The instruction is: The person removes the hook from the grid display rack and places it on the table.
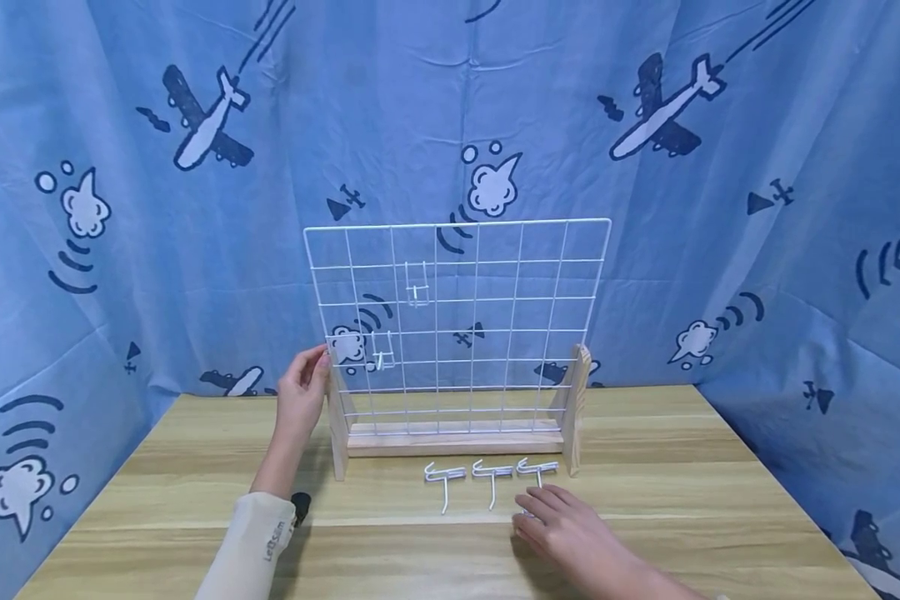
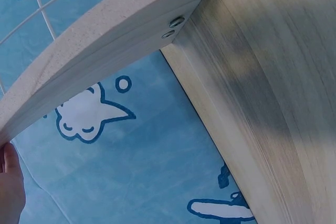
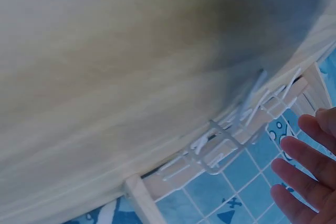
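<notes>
A white wire grid (image 1: 477, 263) stands upright in a wooden stand. At the top of its left wooden support (image 1: 337, 425), my left hand (image 1: 303, 387) grips the edge with thumb and fingers; the left wrist view shows only part of that hand at the wood's edge. Two white wire hooks hang on the grid, an upper hook (image 1: 416, 293) and a lower hook (image 1: 380, 362). My right hand (image 1: 562, 529) is over the table in front, fingers extended and parted in the right wrist view. Beneath its fingertips another hook (image 3: 247, 103) is mostly hidden in the head view.
Three more white hooks lie in a row before the stand: a left one (image 1: 445, 477), a middle one (image 1: 492, 473) and a right one (image 1: 537, 467). The wooden table (image 1: 390, 550) runs back to a blue curtain (image 1: 435, 100) printed with planes.
</notes>
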Available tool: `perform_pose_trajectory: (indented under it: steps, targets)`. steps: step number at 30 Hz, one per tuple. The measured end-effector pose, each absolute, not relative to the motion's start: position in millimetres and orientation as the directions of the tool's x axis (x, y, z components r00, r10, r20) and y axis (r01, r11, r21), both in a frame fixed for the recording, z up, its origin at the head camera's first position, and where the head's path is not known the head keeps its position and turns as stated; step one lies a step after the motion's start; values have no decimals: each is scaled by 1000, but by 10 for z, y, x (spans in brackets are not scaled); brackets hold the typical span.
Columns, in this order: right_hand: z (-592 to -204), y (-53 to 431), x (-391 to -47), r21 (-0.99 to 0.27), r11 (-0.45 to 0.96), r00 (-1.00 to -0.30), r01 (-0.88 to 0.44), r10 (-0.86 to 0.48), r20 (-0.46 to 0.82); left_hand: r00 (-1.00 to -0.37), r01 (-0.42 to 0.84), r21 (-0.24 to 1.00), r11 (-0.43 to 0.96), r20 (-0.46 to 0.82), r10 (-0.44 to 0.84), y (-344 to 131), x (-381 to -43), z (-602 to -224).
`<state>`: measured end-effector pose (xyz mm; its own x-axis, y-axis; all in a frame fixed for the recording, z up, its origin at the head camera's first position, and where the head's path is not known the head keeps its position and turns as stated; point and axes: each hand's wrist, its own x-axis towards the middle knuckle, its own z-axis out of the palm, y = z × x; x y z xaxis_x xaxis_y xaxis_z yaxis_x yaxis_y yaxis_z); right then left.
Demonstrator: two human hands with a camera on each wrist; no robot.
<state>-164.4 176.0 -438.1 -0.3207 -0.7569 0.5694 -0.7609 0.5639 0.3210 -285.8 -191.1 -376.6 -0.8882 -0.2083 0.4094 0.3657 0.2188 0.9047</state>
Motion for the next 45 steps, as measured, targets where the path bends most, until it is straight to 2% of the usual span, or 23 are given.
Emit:
perform_pose_trajectory:
  steps: [4, 11, 16, 22, 35, 45]
  targets:
    - [-4367, 1696, -1709, 303, 586, -321, -751, -726, 608, -904, 337, 920, 198, 375, -204, -1889, -2800, -3708]
    - [-4305, 1612, -1820, 279, 594, -271, -755, -669, 692, -913, 325, 923, 207, 363, -186, -1804, -2611, -3539]
    - [-4194, 1536, -1858, 174, 617, -322, -767, -605, 728, -911, 327, 920, 215, 367, -186, -1801, -2618, -3561]
    - [-4020, 1436, -1872, 74, 639, -392, -766, -556, 733, -899, 347, 914, 212, 388, -202, -1881, -2802, -3754]
    - [-3695, 1194, -1958, 15, 613, -376, -790, -504, 778, -880, 378, 899, 221, 423, -217, -1898, -2865, -3780]
    - [-3518, 1041, -2032, -58, 606, -421, -793, -476, 772, -892, 357, 910, 210, 399, -215, -1916, -2868, -3783]
